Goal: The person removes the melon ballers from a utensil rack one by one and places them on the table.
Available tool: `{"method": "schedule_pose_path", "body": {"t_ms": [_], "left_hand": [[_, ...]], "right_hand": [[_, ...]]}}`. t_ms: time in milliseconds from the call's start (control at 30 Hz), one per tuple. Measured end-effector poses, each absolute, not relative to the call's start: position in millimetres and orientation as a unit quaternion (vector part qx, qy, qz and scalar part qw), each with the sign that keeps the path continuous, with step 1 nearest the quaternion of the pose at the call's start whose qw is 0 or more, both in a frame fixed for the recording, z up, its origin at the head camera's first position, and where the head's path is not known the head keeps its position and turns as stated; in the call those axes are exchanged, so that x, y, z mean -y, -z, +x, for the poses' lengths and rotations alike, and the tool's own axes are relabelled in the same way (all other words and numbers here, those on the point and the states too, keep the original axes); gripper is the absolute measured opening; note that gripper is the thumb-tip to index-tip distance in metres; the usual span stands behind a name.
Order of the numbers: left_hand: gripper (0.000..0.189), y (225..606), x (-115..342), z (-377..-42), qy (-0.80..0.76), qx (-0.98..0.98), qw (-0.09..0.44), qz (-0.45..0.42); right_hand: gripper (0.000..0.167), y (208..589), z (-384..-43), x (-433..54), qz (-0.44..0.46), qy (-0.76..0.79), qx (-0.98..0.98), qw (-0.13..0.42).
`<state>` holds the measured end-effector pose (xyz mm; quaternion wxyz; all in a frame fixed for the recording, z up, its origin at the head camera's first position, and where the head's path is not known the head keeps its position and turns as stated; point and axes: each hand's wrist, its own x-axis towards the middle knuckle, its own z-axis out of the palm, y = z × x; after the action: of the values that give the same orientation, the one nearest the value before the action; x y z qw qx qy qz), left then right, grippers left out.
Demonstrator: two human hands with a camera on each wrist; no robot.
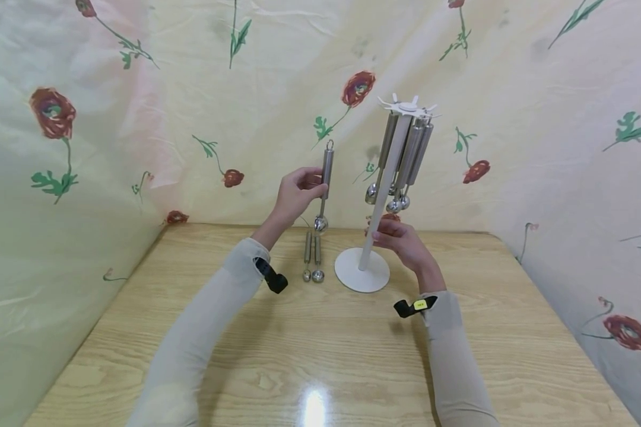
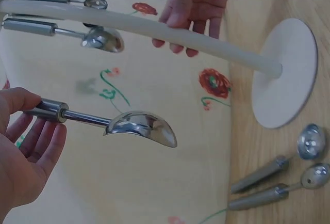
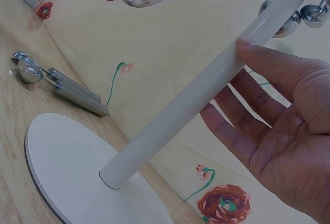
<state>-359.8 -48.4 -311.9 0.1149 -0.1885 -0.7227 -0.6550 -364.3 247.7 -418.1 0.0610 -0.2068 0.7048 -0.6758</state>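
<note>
Floral cloth (image 1: pixel 181 107) backs wood-grain surface (image 1: pixel 256 356). Left grip (image 1: pixel 299 193) pinches steel scoop (image 1: pixel 327 167), raised, bowl down; two more scoops (image 1: pixel 317 255) lie beside white stand (image 1: pixel 348 276). Right grip (image 1: pixel 403 244) holds its pole (image 1: pixel 380 207).

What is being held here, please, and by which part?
The left grip holds a metal scoop by its handle; the right grip holds the white stand by the lower part of its pole.

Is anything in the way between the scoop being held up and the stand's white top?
Nothing visible is: just open space between the scoop in the left hand and the white top. The right hand is lower, at the pole, and two small tools lie down on the table.
</note>
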Motion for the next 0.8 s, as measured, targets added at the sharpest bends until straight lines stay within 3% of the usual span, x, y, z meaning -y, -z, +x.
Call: {"method": "schedule_pose_path", "body": {"t_ms": [400,633,800], "left_hand": [[0.036,348,77,-361,0.651,0.736,0.075,-0.17],[0.038,370,95,-360,0.629,0.76,0.056,-0.153],[0.04,386,104,-360,0.639,0.756,0.022,-0.139]], "right_hand": [[0.026,419,-363,-248,-0.205,0.682,-0.699,0.064],[0.043,418,-365,-248,-0.212,0.673,-0.705,0.063],[0.039,420,-366,-248,-0.209,0.67,-0.71,0.063]]}}
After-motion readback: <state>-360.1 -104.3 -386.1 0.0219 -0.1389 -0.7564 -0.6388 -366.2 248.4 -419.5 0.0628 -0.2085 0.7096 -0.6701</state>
